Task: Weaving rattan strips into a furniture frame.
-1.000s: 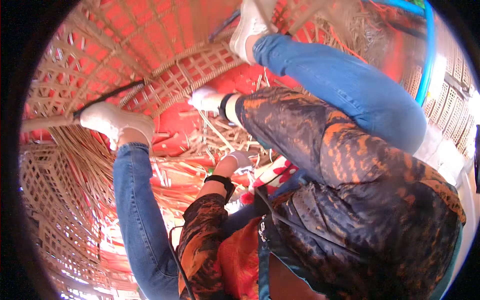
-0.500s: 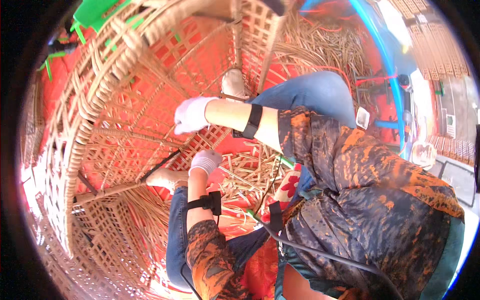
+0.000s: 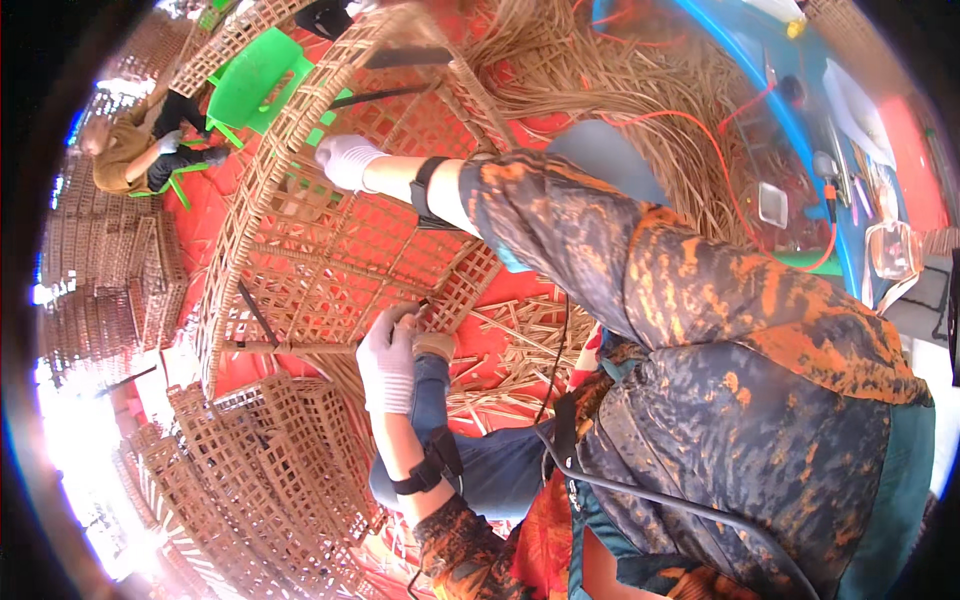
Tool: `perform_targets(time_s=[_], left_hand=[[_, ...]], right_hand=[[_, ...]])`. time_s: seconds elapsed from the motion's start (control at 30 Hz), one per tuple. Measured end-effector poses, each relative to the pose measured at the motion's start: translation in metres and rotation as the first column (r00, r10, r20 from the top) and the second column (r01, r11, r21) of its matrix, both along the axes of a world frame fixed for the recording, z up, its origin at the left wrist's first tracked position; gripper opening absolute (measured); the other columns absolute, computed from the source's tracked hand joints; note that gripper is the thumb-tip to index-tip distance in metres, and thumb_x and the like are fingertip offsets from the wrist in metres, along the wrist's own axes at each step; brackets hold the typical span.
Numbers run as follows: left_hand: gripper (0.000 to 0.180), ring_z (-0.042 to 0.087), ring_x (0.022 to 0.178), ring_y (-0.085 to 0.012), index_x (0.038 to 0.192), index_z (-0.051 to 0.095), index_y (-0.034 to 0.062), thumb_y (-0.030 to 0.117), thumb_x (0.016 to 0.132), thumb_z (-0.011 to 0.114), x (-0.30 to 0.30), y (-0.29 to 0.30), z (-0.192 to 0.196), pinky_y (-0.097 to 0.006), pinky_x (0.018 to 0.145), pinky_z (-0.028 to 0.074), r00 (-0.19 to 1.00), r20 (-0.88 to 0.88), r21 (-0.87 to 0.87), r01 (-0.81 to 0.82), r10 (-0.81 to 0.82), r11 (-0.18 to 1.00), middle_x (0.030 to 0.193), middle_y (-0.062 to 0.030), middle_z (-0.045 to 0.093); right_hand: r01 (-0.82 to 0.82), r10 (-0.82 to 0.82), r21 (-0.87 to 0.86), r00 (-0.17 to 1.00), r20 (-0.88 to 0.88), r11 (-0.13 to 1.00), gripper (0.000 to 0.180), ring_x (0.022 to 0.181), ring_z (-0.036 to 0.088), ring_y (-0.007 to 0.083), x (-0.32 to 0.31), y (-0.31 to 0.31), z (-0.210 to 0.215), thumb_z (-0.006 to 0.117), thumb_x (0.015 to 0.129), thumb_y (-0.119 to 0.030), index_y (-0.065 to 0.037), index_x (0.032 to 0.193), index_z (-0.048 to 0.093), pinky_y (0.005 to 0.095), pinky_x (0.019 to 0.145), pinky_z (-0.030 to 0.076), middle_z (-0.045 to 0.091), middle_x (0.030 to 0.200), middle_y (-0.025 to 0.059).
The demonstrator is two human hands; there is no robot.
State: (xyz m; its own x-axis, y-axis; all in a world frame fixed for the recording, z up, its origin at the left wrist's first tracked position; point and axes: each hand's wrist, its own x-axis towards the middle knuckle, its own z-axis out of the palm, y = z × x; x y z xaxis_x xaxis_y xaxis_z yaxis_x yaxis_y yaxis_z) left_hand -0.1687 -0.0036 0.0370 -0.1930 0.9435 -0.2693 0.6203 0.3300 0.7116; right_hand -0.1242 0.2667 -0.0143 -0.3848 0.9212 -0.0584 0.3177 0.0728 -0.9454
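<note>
A large woven rattan basket with an open lattice lies tilted in front of me, its thick wrapped rim on the far left side. My left hand, in a white glove with a striped cuff, has its fingers closed at the basket's lower near corner. My right hand, gloved too, reaches across the basket near the rim with curled fingers. Whatever they pinch is hidden. Dark braces cross the lattice.
Cut rattan pieces litter the red floor beside my leg, and long strips are heaped behind. Woven panels are stacked at lower left. A person sits beyond the basket near a green chair. A blue tube curves at right.
My right hand has moved left toward the basket's rim. My left hand has turned to the basket's lower corner. The view has shifted, showing the seated person and more stacked panels.
</note>
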Motion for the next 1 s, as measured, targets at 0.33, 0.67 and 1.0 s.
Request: perform_targets(time_s=[0.33, 0.67, 1.0], left_hand=[[0.020, 0.054, 0.071, -0.0074, 0.100, 0.064, -0.0018, 0.007, 0.088, 0.052, 0.024, -0.065, 0.030, -0.022, 0.067, 0.045, 0.980, 0.017, -0.143, -0.196, 0.201, 0.970, 0.080, -0.0036, 0.062], [0.020, 0.054, 0.067, -0.0086, 0.098, 0.064, -0.0022, 0.004, 0.085, 0.050, 0.042, -0.010, 0.022, -0.022, 0.065, 0.044, 0.998, 0.045, -0.071, -0.039, 0.042, 0.997, 0.074, -0.0044, 0.059], [0.031, 0.054, 0.064, -0.0073, 0.113, 0.059, -0.0001, 0.018, 0.090, 0.051, 0.090, 0.075, 0.028, -0.021, 0.053, 0.041, 0.988, 0.153, -0.061, -0.007, 0.016, 0.998, 0.087, -0.0079, 0.064]], right_hand=[[-0.290, 0.363, -0.219, 0.778, 0.513, 0.931, 0.025, 0.093, 0.064, 0.0297, 0.019, -0.026, -0.077, 0.065, 0.072, -0.012, -0.004, 0.096, 0.069, 0.0423, 0.076, 0.051, 0.066, 0.100, 0.0148], [-0.433, 0.451, -0.213, 0.575, 0.683, 0.876, 0.020, 0.071, 0.061, 0.0236, 0.132, 0.056, -0.046, 0.061, 0.078, -0.024, -0.007, 0.087, 0.068, 0.0430, 0.057, 0.047, 0.066, 0.079, 0.0092], [-0.648, 0.667, -0.222, 0.598, 0.444, 0.729, 0.031, 0.052, 0.049, 0.0135, 0.257, 0.005, 0.089, 0.053, 0.087, -0.035, -0.006, 0.086, 0.063, 0.0307, 0.048, 0.041, 0.056, 0.063, 0.0034]])
